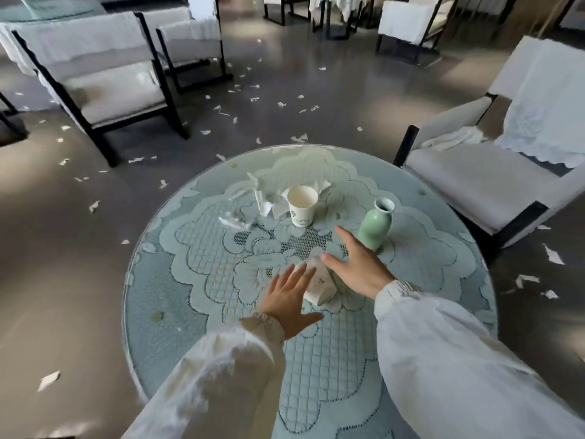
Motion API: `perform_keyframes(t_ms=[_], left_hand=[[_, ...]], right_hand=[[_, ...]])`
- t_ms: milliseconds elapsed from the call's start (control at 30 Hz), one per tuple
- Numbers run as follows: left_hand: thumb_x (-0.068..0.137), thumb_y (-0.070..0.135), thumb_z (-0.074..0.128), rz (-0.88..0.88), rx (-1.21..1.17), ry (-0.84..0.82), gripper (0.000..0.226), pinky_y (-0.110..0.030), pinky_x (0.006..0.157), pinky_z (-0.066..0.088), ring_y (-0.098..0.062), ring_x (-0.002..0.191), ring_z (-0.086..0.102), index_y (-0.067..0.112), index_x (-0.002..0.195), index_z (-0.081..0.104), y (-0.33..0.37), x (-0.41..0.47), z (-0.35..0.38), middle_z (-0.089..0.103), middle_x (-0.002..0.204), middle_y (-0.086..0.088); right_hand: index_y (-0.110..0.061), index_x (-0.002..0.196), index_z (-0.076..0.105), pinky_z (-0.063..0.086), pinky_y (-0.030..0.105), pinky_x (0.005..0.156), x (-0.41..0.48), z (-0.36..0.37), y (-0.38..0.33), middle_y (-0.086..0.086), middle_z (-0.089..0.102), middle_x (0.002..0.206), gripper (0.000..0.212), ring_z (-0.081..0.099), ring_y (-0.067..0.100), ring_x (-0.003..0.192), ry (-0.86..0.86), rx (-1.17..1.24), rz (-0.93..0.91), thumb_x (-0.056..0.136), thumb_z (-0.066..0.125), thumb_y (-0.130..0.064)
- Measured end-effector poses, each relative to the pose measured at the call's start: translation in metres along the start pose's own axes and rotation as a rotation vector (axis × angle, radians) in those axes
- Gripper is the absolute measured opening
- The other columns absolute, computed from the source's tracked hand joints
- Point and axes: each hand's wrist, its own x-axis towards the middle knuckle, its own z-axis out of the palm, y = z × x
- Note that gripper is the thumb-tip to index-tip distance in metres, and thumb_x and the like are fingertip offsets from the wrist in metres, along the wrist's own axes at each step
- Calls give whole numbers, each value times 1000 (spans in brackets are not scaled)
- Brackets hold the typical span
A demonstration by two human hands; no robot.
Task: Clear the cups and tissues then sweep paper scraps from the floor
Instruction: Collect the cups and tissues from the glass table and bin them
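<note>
A white paper cup [320,285] lies on its side on the round table [177,280], which has a pale green lace cloth. My left hand [289,299] hovers with fingers spread at the cup's left side. My right hand [357,264] is spread just right of and above it. Neither hand grips it. A second paper cup [302,205] stands upright farther back. Crumpled white tissues [256,201] lie left of and behind that cup. Several paper scraps [221,112] dot the grey floor.
A green ceramic vase [376,224] stands close to my right hand. A white armchair [481,175] sits to the right of the table and black-framed white chairs [104,90] at the back left. More scraps [552,255] lie on the floor at right.
</note>
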Motion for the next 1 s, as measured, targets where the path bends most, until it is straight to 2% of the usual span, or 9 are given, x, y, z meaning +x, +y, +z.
perform_keyframes(t_ms=[167,300,367,467,633,733,800,900,1000], left_hand=[[90,60,44,26,92,-27,75,-44,116,-11,-19,145,-13,37,151,7,3,52,8,-9,159,5],[90,54,48,-24,23,73,64,-45,116,10,-18,144,1,39,147,21,-29,45,7,5,158,8],[89,51,52,-93,7,142,62,-44,114,20,-20,142,8,38,145,26,-55,37,-3,10,156,6],[87,47,57,-215,26,218,61,-45,111,24,-25,139,14,36,143,33,-103,22,-23,14,156,0],[80,44,70,-373,-56,366,68,-50,107,29,-32,133,27,25,139,43,-163,2,-47,23,153,-10],[77,42,74,-417,-80,399,78,-52,108,27,-31,132,29,20,142,39,-186,-2,-55,25,152,-11],[77,41,75,-435,-82,406,80,-51,109,26,-31,132,29,18,143,37,-196,-4,-58,27,151,-11],[77,38,75,-451,-99,433,81,-50,110,26,-30,132,28,16,144,35,-203,-4,-61,28,150,-10],[77,38,75,-446,-99,454,81,-50,110,24,-31,133,28,14,143,36,-207,0,-64,28,150,-11]], right_hand=[[-23,150,19,26,29,108,74,-12,-5,0,27,155,72,29,19,140,37,43,3,91,55,-43],[-19,146,28,32,23,91,110,-1,-11,5,45,142,69,47,24,125,54,74,18,88,62,-35],[-17,146,26,39,29,97,125,2,-15,7,44,139,74,47,27,123,74,77,22,86,65,-35],[-18,150,14,42,44,101,151,9,-22,11,36,144,91,43,30,125,88,38,32,81,72,-35],[-15,150,13,37,39,101,183,25,-26,13,35,145,101,41,31,127,108,23,72,75,79,-28],[-14,146,25,42,37,97,191,39,-37,10,43,135,92,47,27,119,119,7,38,73,79,-32],[-17,145,28,43,35,92,184,58,-49,3,45,131,92,48,20,113,21,-2,-27,72,78,-38],[-22,149,18,37,35,101,166,92,-61,1,36,144,101,40,19,127,-152,-17,-115,70,77,-43],[-28,150,14,31,30,100,158,101,-64,-2,31,150,108,35,17,132,-222,17,-124,65,76,-54]])
